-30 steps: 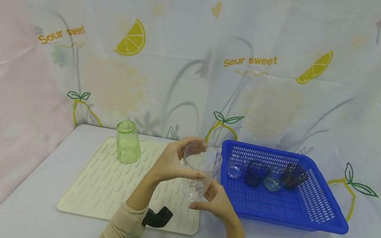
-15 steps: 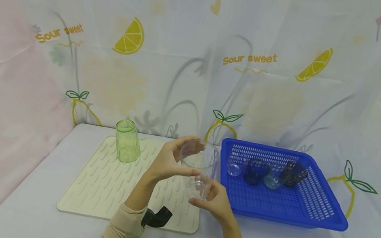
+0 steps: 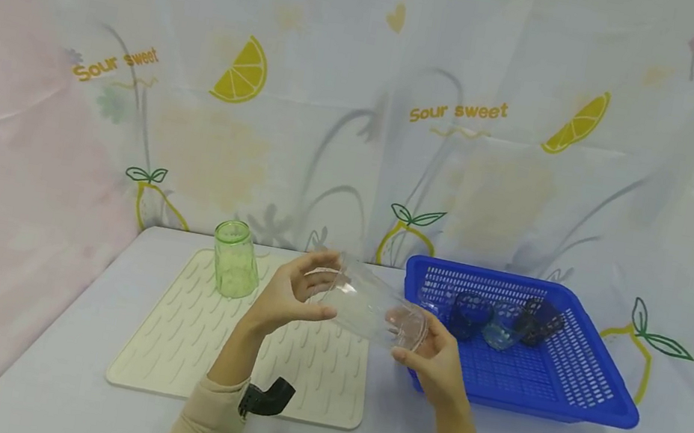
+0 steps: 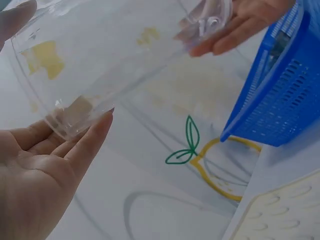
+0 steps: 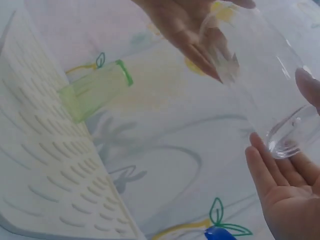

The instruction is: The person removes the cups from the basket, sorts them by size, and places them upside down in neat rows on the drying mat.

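Note:
A clear drinking glass is held tilted above the right part of the cream ridged mat, its wide mouth to the left and its thick base lower right. My left hand spans the mouth end, thumb and fingers on opposite sides of the rim, as the left wrist view shows. My right hand holds the base between thumb and fingers. On the mat's back left stands a green glass, darker thick end up.
At the right stands a blue plastic basket. Along its back lie several glasses, among them a dark blue glass, a light blue glass and a dark grey glass. A lemon-print curtain hangs behind the white table.
The clear glass has turned from nearly upright to strongly tilted, its base swinging right and up. My right hand moved right with the base; my left hand shifted slightly left along the rim.

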The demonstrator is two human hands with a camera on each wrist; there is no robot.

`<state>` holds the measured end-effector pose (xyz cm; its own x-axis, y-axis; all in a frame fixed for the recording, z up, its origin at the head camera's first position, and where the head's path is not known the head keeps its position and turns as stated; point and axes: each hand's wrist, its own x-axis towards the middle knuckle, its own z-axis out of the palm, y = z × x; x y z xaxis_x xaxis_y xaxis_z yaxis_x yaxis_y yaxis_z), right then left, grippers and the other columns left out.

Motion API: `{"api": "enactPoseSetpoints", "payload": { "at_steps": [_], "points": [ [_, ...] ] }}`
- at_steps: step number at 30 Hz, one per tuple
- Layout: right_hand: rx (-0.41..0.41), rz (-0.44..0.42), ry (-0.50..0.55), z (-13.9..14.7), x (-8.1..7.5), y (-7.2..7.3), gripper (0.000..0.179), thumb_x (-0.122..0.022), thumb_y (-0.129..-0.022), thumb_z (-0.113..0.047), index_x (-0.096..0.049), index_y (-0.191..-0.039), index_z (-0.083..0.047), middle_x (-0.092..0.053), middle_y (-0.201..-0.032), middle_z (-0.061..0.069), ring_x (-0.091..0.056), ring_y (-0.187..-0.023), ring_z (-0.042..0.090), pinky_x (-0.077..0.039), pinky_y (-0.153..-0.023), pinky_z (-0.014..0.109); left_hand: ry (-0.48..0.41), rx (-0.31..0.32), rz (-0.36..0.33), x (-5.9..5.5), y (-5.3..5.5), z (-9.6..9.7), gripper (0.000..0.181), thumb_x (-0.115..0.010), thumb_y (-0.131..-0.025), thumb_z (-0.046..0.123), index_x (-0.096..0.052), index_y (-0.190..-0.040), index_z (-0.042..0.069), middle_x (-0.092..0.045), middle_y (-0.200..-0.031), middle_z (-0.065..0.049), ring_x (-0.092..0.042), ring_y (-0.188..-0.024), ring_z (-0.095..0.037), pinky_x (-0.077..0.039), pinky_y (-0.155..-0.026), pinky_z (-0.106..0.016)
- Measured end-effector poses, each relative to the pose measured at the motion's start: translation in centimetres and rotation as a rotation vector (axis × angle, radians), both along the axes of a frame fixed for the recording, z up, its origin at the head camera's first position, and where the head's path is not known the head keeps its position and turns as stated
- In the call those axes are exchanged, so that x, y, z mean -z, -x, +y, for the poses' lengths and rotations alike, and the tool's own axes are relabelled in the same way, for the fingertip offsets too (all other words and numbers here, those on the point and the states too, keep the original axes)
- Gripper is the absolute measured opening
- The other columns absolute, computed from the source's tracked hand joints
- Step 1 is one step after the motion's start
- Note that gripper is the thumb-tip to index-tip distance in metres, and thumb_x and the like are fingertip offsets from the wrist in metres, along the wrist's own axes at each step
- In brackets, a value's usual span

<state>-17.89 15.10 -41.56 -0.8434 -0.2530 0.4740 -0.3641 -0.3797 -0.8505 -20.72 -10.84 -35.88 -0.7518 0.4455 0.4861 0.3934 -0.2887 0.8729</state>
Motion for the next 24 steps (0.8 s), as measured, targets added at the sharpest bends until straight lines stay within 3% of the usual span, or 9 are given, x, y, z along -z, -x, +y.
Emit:
{"api": "enactPoseSetpoints", "payload": {
  "at_steps": [5, 11, 18, 22, 24],
  "points": [
    [-0.052, 0.073, 0.104, 1.2, -1.6, 0.5, 0.056, -0.066, -0.078, 0.011, -0.050, -0.129, -0.003, -0.056, -0.125, 0.008, -0.057, -0.114, 0.017, -0.049, -0.096, 0.025, 0.162, -0.038, -0.030, 0.6, -0.4, 0.1, 0.084, -0.082, -0.070, 0.015, -0.034, -0.133, -0.015, -0.045, -0.129, -0.029, -0.054, -0.116, -0.033, -0.044, -0.104, -0.033],
    [-0.081, 0.126, 0.146, 1.8, -3.9, 1.2, 0.055, -0.068, -0.078, 0.010, -0.053, -0.130, -0.003, -0.058, -0.125, 0.006, -0.056, -0.116, 0.016, -0.048, -0.098, 0.024, 0.382, -0.105, -0.037, 1.4, -1.0, 0.8, 0.075, -0.082, -0.066, 0.009, -0.043, -0.129, -0.005, -0.054, -0.124, -0.016, -0.055, -0.116, -0.031, -0.042, -0.105, -0.045],
    [-0.086, 0.206, 0.025, 1.7, -5.8, 1.8, 0.056, -0.072, -0.080, 0.000, -0.051, -0.132, -0.003, -0.054, -0.133, 0.003, -0.045, -0.129, 0.014, -0.041, -0.105, 0.025, 0.462, -0.113, 0.038, 2.2, -1.1, 2.1, 0.066, -0.086, -0.062, 0.015, -0.051, -0.116, 0.001, -0.062, -0.111, -0.014, -0.059, -0.106, -0.025, -0.049, -0.095, -0.037],
    [-0.068, 0.209, -0.068, 1.3, -6.7, 1.9, 0.056, -0.073, -0.080, -0.003, -0.052, -0.132, -0.005, -0.054, -0.132, 0.002, -0.047, -0.126, 0.015, -0.048, -0.097, 0.025, 0.489, -0.135, 0.077, 2.6, -1.2, 2.6, 0.061, -0.086, -0.060, 0.019, -0.054, -0.111, 0.006, -0.064, -0.103, -0.006, -0.058, -0.096, -0.019, -0.051, -0.088, -0.034],
    [-0.062, 0.199, -0.130, 1.1, -7.2, 2.1, 0.055, -0.074, -0.080, -0.004, -0.053, -0.132, -0.007, -0.054, -0.130, 0.001, -0.050, -0.120, 0.014, -0.054, -0.088, 0.023, 0.513, -0.157, 0.078, 2.7, -1.3, 2.9, 0.061, -0.087, -0.059, 0.021, -0.055, -0.109, 0.008, -0.065, -0.100, -0.001, -0.056, -0.091, -0.016, -0.051, -0.083, -0.032]
  ]
}}
